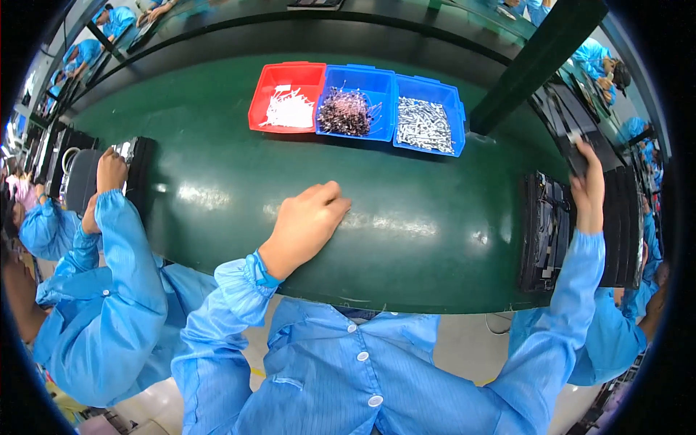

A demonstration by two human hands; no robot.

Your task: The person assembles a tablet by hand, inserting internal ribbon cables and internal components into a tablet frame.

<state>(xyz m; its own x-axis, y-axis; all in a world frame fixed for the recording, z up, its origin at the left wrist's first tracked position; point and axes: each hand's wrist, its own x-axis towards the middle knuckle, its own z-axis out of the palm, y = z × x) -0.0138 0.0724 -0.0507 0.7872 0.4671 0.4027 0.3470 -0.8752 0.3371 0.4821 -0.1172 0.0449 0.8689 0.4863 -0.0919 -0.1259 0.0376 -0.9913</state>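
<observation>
My left hand point(304, 226) rests on the green table in front of me. Its fingers are curled under, with the tips hidden, and I see nothing in them. At the far right, my right hand point(590, 190) is stretched out over a row of black flat panels standing on edge. Thumb and fingers close around the edge of a dark flat panel point(578, 165), whose outline is partly lost against other black parts. Beside that hand, the nearest upright black panel point(549, 232) shows cables and small metal parts on its face.
Beyond my left hand stand a red bin point(257, 109) of white pieces, a blue bin point(387, 101) of dark-and-pink wired parts and a blue bin point(457, 119) of silvery pieces. A dark green post point(533, 65) rises behind. A co-worker's hand point(111, 171) touches black parts at left.
</observation>
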